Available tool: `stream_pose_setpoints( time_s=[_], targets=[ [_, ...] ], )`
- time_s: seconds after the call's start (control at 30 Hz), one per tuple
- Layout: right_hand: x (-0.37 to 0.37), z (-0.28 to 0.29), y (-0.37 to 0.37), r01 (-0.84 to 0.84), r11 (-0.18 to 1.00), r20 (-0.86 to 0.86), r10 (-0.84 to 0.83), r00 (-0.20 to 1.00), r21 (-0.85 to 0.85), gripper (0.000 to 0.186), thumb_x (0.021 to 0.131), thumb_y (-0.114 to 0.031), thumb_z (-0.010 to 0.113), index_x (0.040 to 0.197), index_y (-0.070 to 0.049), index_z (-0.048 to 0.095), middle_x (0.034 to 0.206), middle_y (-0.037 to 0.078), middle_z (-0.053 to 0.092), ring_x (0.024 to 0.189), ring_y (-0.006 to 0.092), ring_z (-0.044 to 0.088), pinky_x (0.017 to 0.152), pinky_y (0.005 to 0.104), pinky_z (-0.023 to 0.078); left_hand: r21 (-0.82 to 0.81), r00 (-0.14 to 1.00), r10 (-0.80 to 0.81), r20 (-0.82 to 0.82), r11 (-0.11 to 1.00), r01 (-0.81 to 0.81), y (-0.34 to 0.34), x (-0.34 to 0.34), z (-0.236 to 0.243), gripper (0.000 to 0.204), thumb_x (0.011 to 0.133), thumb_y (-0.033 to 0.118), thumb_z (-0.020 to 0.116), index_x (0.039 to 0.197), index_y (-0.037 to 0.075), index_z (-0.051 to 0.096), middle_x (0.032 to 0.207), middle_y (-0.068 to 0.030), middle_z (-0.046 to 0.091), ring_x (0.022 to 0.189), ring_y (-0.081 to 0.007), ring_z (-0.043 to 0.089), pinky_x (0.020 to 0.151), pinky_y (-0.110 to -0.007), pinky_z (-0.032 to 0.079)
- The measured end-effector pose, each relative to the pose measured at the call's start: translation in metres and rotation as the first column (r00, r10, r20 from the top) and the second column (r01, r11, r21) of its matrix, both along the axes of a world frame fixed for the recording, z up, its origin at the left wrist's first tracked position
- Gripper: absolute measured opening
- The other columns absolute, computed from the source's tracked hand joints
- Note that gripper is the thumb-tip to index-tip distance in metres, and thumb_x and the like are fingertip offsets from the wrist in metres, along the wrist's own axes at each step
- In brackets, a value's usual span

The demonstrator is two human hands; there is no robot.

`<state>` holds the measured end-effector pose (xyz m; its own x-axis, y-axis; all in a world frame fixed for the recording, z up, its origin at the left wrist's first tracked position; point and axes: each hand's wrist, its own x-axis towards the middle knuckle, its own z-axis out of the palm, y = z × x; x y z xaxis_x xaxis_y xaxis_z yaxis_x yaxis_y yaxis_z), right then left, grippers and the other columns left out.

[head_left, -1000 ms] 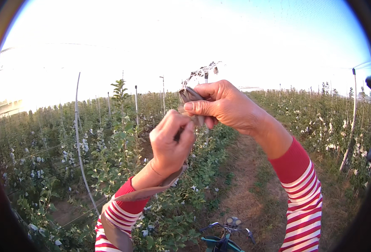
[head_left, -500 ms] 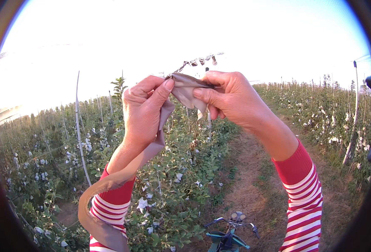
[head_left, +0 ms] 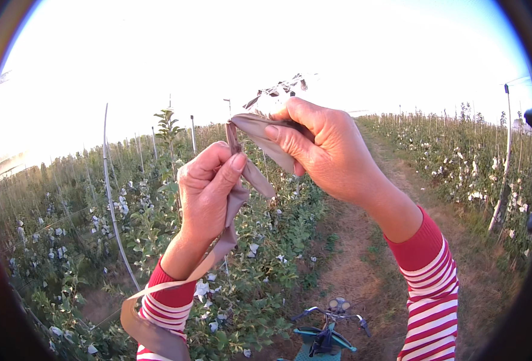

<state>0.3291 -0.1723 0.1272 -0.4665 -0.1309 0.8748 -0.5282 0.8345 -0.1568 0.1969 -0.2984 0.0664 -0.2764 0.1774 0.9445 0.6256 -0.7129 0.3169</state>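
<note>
My left hand (head_left: 209, 189) pinches a long beige cloth strip (head_left: 160, 334), which trails down across the striped left sleeve. My right hand (head_left: 332, 150), higher and to the right, grips a folded, flattened part of the same fabric (head_left: 257, 135), its thumb lying on top. Between the two hands the cloth is narrowed and twisted. Just behind the fingers rises a tangle of pale string with dark scraps (head_left: 278, 87) on top of a pole, partly hidden by my right hand.
Rows of leafy young trees (head_left: 67, 253) with white pieces among them flank a grassy dirt path (head_left: 353, 259). Pale posts (head_left: 112, 210) and wires run along both rows. A two-wheeled vehicle's handlebar (head_left: 338, 316) and teal body (head_left: 311, 349) sit below, between my forearms.
My left hand rose to the folded cloth, then moved lower, leaving a twisted length exposed. My right hand first shifted right and now sits slightly higher and farther left.
</note>
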Motion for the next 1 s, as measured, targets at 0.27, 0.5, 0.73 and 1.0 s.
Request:
stream_pose_setpoints(
  time_s=[0.27, 0.5, 0.73, 1.0],
  targets=[
    [0.002, -0.003, -0.006, -0.257, 0.921, 0.011, 0.272, 0.962, -0.291, 0.019, 0.097, -0.014, 0.056, 0.105, 0.002, 0.061, 0.081, 0.003, 0.065, 0.063, 0.0102, 0.062, 0.051, 0.0198, 0.047, 0.07, 0.965, 0.242, -0.106, 0.969, -0.235, 0.009, 0.001, 0.034, 0.009, 0.091, 0.004, 0.064, 0.083, 0.0, 0.067, 0.06, 0.0059, 0.053, 0.056, 0.0007, 0.043, 0.048, -0.019, 0.035],
    [-0.012, 0.003, -0.01, -0.34, 0.805, 0.178, 0.472, 0.863, -0.486, 0.018, 0.098, -0.014, 0.054, 0.105, 0.002, 0.06, 0.085, 0.006, 0.064, 0.066, 0.011, 0.065, 0.054, 0.0222, 0.051, 0.14, 0.999, 0.047, -0.012, 0.989, -0.045, 0.02, 0.001, 0.042, 0.008, 0.092, 0.005, 0.062, 0.089, 0.0, 0.068, 0.071, 0.0003, 0.064, 0.062, -0.0009, 0.051, 0.052, -0.019, 0.041],
    [-0.022, 0.006, -0.014, -0.249, 0.946, -0.008, 0.253, 0.967, -0.207, 0.01, 0.096, -0.009, 0.056, 0.098, 0.001, 0.059, 0.085, 0.005, 0.061, 0.063, 0.0103, 0.061, 0.057, 0.0238, 0.051, -0.081, 0.861, -0.484, 0.154, 0.862, 0.5, -0.007, 0.004, 0.061, 0.005, 0.093, 0.004, 0.053, 0.094, 0.001, 0.057, 0.082, -0.0073, 0.064, 0.065, -0.0105, 0.059, 0.056, -0.027, 0.05],
    [-0.033, 0.01, -0.016, 0.268, 0.919, -0.567, -0.06, 0.821, 0.29, 0.007, 0.086, -0.003, 0.06, 0.091, -0.004, 0.055, 0.083, 0.012, 0.053, 0.065, 0.034, 0.061, 0.055, 0.0387, 0.051, -0.175, 0.976, -0.175, 0.129, 0.965, 0.196, -0.011, 0.011, 0.081, 0.01, 0.096, 0.013, 0.051, 0.094, 0.005, 0.058, 0.069, 0.0002, 0.057, 0.049, -0.0042, 0.049, 0.042, -0.018, 0.039]
  ],
)
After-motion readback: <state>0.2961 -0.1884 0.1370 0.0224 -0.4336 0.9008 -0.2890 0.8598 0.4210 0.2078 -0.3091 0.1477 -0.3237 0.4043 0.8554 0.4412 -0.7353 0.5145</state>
